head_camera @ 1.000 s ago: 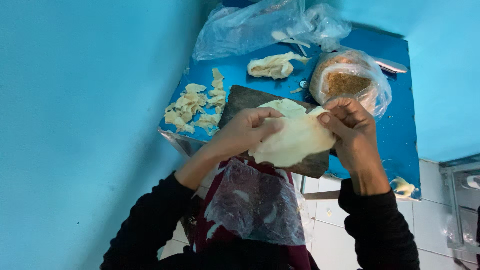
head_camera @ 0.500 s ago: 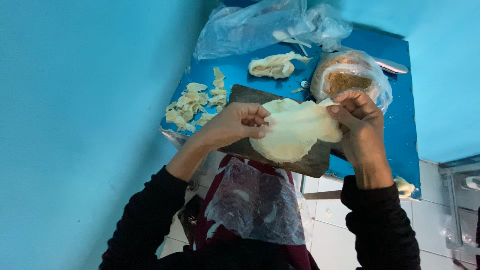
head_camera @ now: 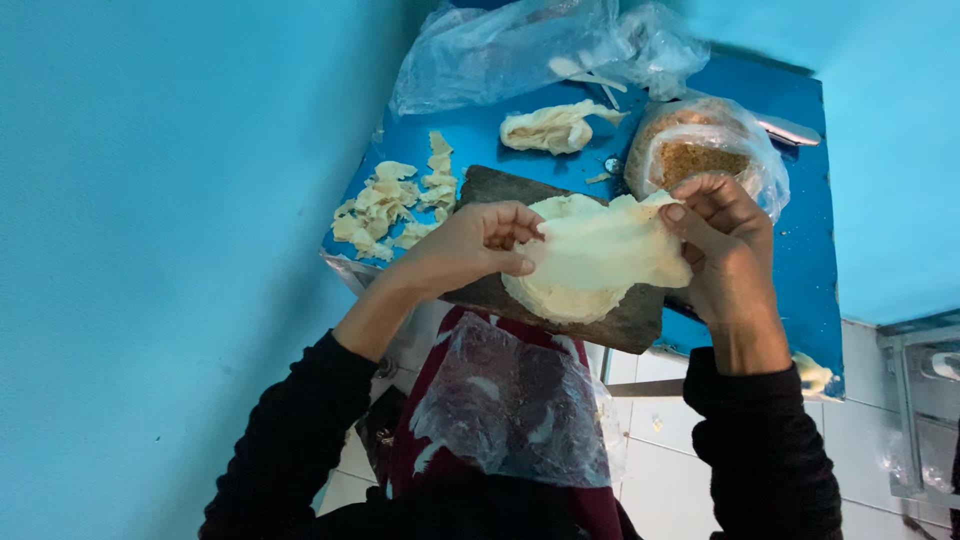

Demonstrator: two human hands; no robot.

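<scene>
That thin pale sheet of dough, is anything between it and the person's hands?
Nothing visible. The left hand pinches one edge of the dough sheet and the right hand grips the opposite edge. It is held just above the stack of sheets on the dark board.

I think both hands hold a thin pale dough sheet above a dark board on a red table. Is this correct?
Not quite: the table is blue, not red, as the head view shows. Both the left hand and right hand do hold the thin pale dough sheet above the dark board.
</scene>
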